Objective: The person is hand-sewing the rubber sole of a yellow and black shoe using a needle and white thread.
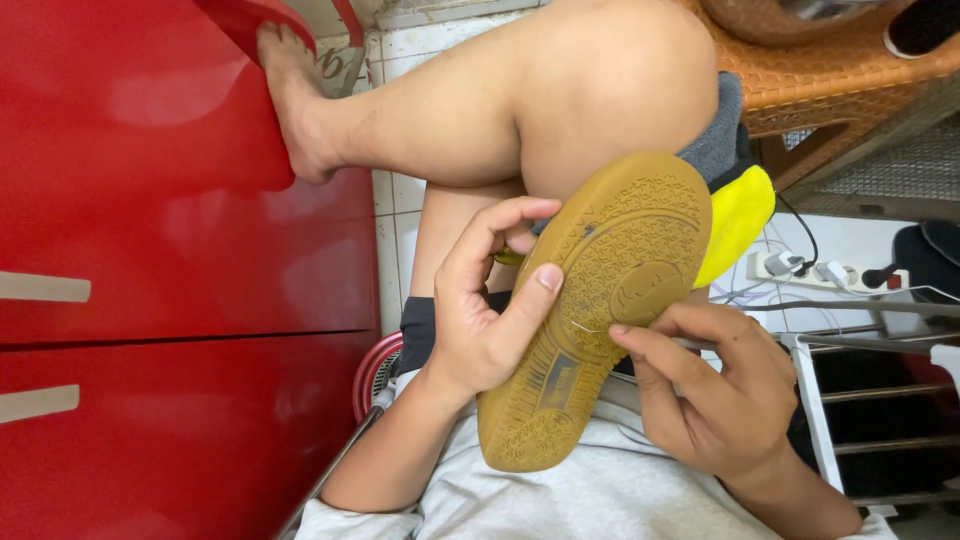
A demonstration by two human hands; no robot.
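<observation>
step: stitching shoe (600, 300) sole | left hand (485, 300) gripping shoe edge | right hand (715, 385) fingers pinching needle (583, 326) | next: likely steady pull through

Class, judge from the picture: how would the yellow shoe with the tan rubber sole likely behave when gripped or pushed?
The shoe probably grips well: its sole is patterned rubber. It seems light, steadied by the left hand alone. Flat-soled, it likely won't roll.

A glossy red cabinet (150, 270) with pale handles fills the left side. White floor tiles (400, 210) show beside it. At far right stands an orange woven-pattern plastic chair (840, 70); below it, a white power strip (800, 268) with plugs and a metal rack (880, 400). Lighting is even.
</observation>
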